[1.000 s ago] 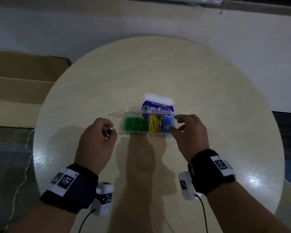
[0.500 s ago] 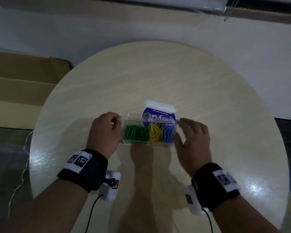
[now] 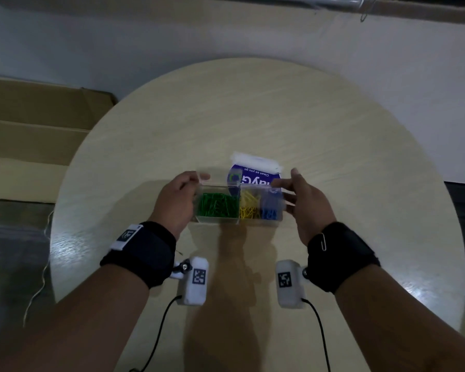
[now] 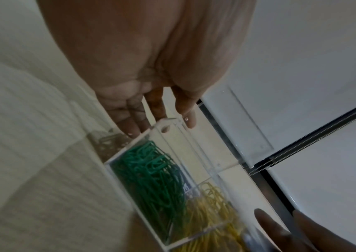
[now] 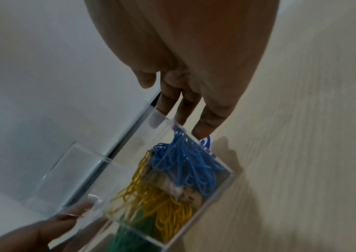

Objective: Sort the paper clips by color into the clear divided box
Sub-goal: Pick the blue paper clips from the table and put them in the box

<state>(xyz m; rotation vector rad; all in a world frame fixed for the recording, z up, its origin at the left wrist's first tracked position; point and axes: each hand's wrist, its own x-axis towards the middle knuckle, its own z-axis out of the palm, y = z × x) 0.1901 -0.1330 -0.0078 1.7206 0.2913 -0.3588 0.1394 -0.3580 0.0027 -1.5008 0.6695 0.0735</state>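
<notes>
The clear divided box [image 3: 238,224] sits on the round table, with green clips [image 3: 216,205] in the left cell, yellow clips [image 3: 249,206] in the middle and blue clips [image 3: 271,209] on the right. Its clear lid [image 4: 194,145] stands raised along the far side. My left hand [image 3: 177,197] is at the box's left end, where thumb and fingers pinch the lid's corner [image 4: 168,122]. My right hand [image 3: 304,200] is at the right end. Its straight fingers [image 5: 205,122] touch the end wall and its thumb stands free. Whether the box rests on the table or is lifted is unclear.
A blue and white wipes packet [image 3: 253,167] lies just behind the box. A silver paper clip [image 3: 323,241] is hooked on my right wristband. The pale wooden table [image 3: 253,116] stretches beyond. Flattened cardboard [image 3: 32,146] lies on the floor to the left.
Both hands moved out to the box's two ends. The left hand, earlier curled beside the box, now pinches the lid. The lid has swung up from lying flat behind the box.
</notes>
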